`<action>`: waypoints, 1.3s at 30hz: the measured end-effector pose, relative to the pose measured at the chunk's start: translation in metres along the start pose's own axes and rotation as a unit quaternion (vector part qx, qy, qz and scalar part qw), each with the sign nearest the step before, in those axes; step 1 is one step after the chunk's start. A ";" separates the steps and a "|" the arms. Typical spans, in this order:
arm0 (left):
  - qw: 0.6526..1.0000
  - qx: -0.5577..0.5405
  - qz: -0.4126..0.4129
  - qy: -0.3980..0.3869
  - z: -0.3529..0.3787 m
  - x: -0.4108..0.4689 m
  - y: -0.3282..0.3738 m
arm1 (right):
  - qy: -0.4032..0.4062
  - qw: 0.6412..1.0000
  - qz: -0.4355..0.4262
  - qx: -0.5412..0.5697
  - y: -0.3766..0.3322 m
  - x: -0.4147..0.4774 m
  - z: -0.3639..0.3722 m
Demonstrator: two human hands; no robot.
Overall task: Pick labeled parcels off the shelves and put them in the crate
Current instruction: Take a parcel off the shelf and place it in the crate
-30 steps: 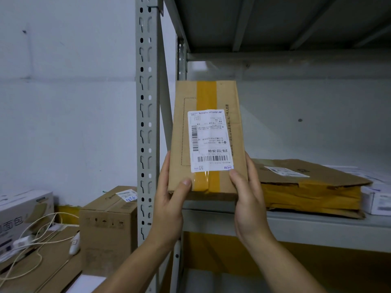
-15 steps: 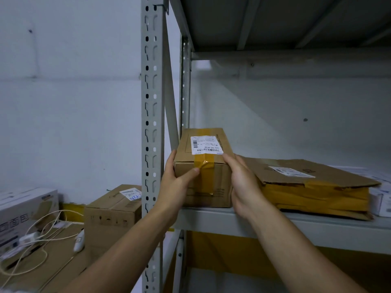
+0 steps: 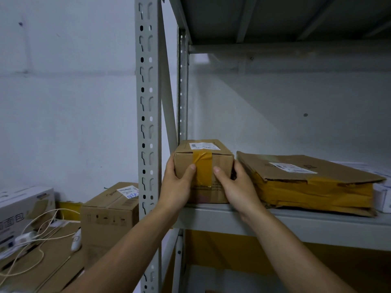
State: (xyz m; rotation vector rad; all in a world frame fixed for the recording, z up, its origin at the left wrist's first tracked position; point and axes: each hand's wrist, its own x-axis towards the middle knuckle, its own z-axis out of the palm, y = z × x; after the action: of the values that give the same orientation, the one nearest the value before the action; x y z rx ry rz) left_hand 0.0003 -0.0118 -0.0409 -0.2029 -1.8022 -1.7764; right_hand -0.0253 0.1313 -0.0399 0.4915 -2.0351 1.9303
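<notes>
While left grip [image 3: 176, 188] and right grip [image 3: 236, 188] clasp, cardboard parcel [image 3: 221, 160] rests.

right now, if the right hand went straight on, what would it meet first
Probably the small taped box, which the right hand grips; beyond, the gap beside the flat parcel is hidden.

Light: dim, cool — shadow under upper shelf [image 3: 275, 17] | focus: sharp | edges: wide-angle bowing
</notes>
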 end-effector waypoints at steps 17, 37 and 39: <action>0.991 -0.027 -0.121 0.057 0.006 0.052 -0.016 | -0.004 0.998 0.043 -0.052 0.008 0.051 0.029; 0.995 0.067 -0.004 0.067 0.009 0.051 -0.021 | 0.048 0.997 0.063 -0.016 0.012 0.048 0.033; 0.996 0.055 0.006 0.065 0.009 0.045 -0.017 | 0.051 0.997 0.062 -0.006 0.008 0.042 0.034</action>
State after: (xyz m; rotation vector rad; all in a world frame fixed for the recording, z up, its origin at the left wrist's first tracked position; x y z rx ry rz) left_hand -0.0475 -0.0178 -0.0317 -0.0539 -1.7947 -1.6382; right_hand -0.0663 0.0959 -0.0309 0.2630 -2.0550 1.9679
